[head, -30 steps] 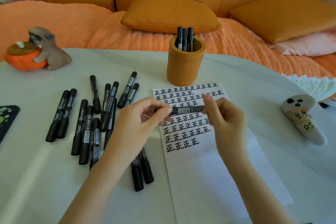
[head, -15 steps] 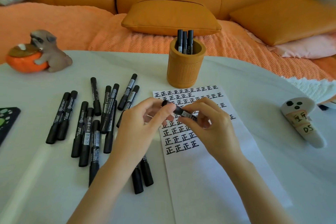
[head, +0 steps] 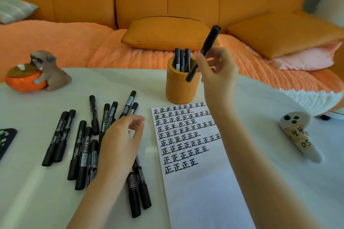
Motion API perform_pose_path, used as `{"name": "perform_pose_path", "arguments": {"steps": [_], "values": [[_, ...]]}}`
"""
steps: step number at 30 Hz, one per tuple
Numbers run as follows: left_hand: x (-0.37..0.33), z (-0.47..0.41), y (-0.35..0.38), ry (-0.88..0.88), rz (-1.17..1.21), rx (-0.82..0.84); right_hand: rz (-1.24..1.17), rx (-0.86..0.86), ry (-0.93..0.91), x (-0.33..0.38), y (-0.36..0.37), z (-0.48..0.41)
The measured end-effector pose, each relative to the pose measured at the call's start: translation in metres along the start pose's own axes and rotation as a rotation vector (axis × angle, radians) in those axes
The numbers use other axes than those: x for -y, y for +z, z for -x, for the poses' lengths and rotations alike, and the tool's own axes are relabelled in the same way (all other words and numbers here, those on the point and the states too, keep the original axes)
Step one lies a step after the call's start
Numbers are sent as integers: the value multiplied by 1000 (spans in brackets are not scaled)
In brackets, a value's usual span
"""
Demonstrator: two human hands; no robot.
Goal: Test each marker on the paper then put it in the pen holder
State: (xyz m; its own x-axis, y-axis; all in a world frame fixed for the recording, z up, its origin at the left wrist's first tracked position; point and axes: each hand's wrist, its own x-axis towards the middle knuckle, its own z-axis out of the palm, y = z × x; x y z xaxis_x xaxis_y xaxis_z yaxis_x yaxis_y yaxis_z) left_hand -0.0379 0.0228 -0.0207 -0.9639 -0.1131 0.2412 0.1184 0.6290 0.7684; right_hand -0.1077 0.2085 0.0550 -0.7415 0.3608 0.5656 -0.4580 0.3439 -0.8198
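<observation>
Now, right hand point(head: 217, 74): my fingers are curling round the marker point(head: 209, 42) near its middle and holding it in the air.
Marker position: it is hanging at the left side of my fingers, with its lower end crossing in front of the pen holder point(head: 178, 89) wall, by the right rim. I am judging it not yet inside.
Long axis: it is tilting steeply. One end is sticking up and away above my fingers, and the other is pointing down and left of them, toward the holder. I am not making out which end carries the cap.
Left hand point(head: 121, 145): my fingers are bending loosely and gripping nothing, hovering over the loose markers point(head: 81, 147). I cannot tell if they are touching.
Risk, rim: the low end is sitting below the holder's mouth on my side. Pushing forward without lifting would be knocking the wall and tipping the holder.
Risk, crowding: three markers point(head: 182, 59) are standing inside, just left of my fingers. A slanted entry could be jamming against them.
</observation>
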Motion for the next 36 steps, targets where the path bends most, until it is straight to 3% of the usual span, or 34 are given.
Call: {"name": "perform_pose_path", "arguments": {"steps": [5,16,22,29,36], "values": [[7,1,0,37,-163,-30,87,-65,-31,-12,23,-33],[12,-3,2,-13,-244,-22,696,108,63,-43,25,-26],[14,-4,3,-5,-247,-22,585,61,12,-36,13,-9],[16,-7,6,-28,-164,-24,429,75,82,-35,-11,36],[12,-6,6,11,-116,-82,251,156,273,-19,-27,70]]}}
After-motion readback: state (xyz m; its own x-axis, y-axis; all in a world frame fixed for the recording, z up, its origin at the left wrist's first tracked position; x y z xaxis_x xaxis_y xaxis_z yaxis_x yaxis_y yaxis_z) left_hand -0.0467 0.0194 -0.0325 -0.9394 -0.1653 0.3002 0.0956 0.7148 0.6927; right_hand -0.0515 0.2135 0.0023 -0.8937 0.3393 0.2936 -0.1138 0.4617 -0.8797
